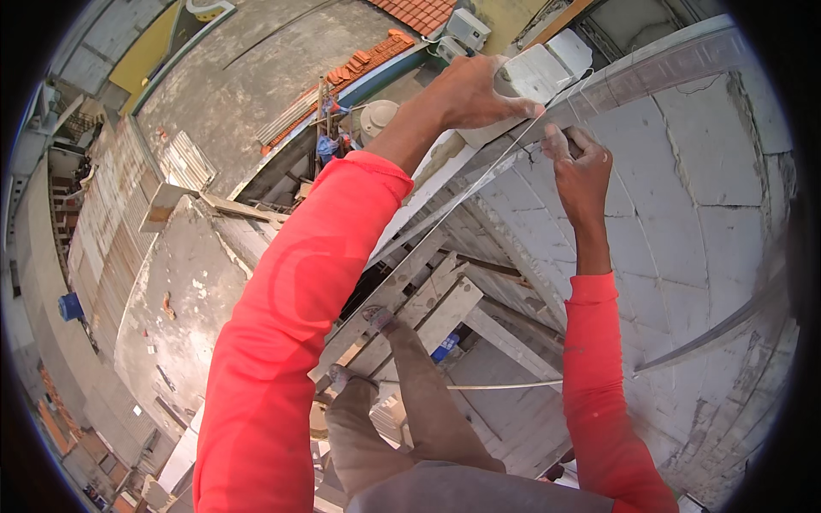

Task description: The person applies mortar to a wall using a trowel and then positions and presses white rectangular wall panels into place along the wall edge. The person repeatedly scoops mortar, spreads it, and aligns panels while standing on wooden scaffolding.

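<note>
My left hand (481, 92) is laid across a pale wall block (540, 75) on top of the wall, thumb along its near edge and fingers toward the far side. A thin white string (489, 175) runs slantwise past the block and the thumb tip. Just right of the string is my right hand (583, 158), its thumb and fingers curled together in a pinch. Whatever lies between those fingertips is too small to make out. Greyish dust coats the fingers of the right hand.
A wall of large grey blocks (658, 197) rises on the right. Below, my feet stand on wooden planks (436, 321) of a scaffold, with gaps between the boards. Far down on the left are a concrete roof (265, 77), orange tiles (363, 64) and corrugated sheets (115, 231).
</note>
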Available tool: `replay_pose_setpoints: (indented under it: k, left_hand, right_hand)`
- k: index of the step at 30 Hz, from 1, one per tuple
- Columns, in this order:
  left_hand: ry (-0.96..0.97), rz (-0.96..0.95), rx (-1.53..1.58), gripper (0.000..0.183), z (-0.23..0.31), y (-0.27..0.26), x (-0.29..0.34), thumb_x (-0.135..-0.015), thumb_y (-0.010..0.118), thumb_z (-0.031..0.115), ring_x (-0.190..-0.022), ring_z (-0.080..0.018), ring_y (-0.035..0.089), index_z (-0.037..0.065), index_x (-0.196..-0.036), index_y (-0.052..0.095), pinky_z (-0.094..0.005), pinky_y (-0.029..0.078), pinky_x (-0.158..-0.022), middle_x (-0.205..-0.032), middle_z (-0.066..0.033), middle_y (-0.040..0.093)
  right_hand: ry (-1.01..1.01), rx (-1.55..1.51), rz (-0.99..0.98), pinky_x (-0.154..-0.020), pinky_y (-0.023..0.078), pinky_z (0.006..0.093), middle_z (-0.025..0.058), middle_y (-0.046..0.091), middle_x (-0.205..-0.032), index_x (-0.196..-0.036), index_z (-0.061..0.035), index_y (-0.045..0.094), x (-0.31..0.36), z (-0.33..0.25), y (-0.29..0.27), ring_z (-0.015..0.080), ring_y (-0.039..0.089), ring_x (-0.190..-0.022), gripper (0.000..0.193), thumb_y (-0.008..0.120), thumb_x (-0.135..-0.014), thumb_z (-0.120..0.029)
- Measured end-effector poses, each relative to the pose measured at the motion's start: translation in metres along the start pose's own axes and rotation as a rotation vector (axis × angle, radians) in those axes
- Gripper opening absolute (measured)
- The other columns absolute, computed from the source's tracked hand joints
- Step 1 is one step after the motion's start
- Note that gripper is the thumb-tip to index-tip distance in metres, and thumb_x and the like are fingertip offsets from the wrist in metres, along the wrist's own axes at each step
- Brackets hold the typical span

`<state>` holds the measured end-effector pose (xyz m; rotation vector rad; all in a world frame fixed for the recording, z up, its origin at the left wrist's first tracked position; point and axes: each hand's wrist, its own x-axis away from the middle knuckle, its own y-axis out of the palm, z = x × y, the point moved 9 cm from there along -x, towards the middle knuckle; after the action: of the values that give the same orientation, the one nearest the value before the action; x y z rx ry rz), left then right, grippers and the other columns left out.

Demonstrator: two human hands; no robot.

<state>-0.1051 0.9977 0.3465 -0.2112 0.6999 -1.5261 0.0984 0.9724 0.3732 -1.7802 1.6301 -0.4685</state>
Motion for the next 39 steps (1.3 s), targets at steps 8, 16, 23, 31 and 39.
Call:
replay_pose_setpoints:
  k: [8,16,23,31,39]
  left_hand:
    - [-0.027,0.015,0.024,0.094,-0.002,0.001,0.003,-0.079,0.081,0.069,-0.098,-0.0390,0.076,-0.009,-0.129,0.067,-0.0449,0.058,-0.089,-0.106,-0.0277,0.076]
    - [-0.053,-0.010,0.030,0.103,-0.001,0.002,0.003,-0.080,0.081,0.069,-0.109,-0.0435,0.073,-0.011,-0.140,0.058,-0.0465,0.057,-0.094,-0.111,-0.0334,0.073]
    - [-0.081,-0.045,0.031,0.099,-0.002,0.003,0.000,-0.079,0.083,0.065,-0.109,-0.0407,0.073,-0.009,-0.140,0.059,-0.0447,0.056,-0.096,-0.115,-0.0297,0.074]
    - [-0.288,-0.286,0.427,0.077,-0.002,0.003,-0.005,-0.095,0.070,0.059,-0.116,-0.0278,0.067,-0.004,-0.139,0.064,-0.0370,0.049,-0.105,-0.123,-0.0179,0.073]
    - [-0.366,-0.161,0.170,0.052,0.008,0.000,-0.083,-0.100,0.069,0.043,-0.100,-0.0186,0.067,-0.005,-0.120,0.074,-0.0342,0.053,-0.086,-0.107,-0.0128,0.073]
  right_hand:
    - [0.000,-0.040,-0.013,-0.074,0.050,0.0319,0.0105,0.073,-0.084,-0.105,0.0082,0.075,-0.001,-0.004,0.001,0.0139,0.064,-0.077,0.028,0.069,-0.100,-0.019]
    - [0.002,-0.040,-0.022,-0.073,0.050,0.0304,0.0099,0.073,-0.082,-0.100,0.0092,0.075,-0.003,0.001,0.002,0.0124,0.061,-0.075,0.029,0.071,-0.101,-0.020]
    - [-0.008,-0.070,-0.048,-0.073,0.050,0.0299,0.0104,0.073,-0.086,-0.103,0.0094,0.075,-0.004,0.002,0.002,0.0107,0.061,-0.079,0.027,0.070,-0.100,-0.017]
    - [0.206,-0.482,0.056,-0.087,0.059,0.0347,0.0161,0.076,-0.104,-0.125,0.0142,0.069,-0.012,0.050,-0.029,0.0219,0.073,-0.095,0.038,0.063,-0.099,-0.013]
    - [0.594,-1.124,0.045,-0.106,0.056,0.0473,0.0287,0.065,-0.128,-0.129,0.0136,0.060,-0.054,0.163,0.023,0.0386,0.066,-0.120,0.040,0.059,-0.101,-0.015]
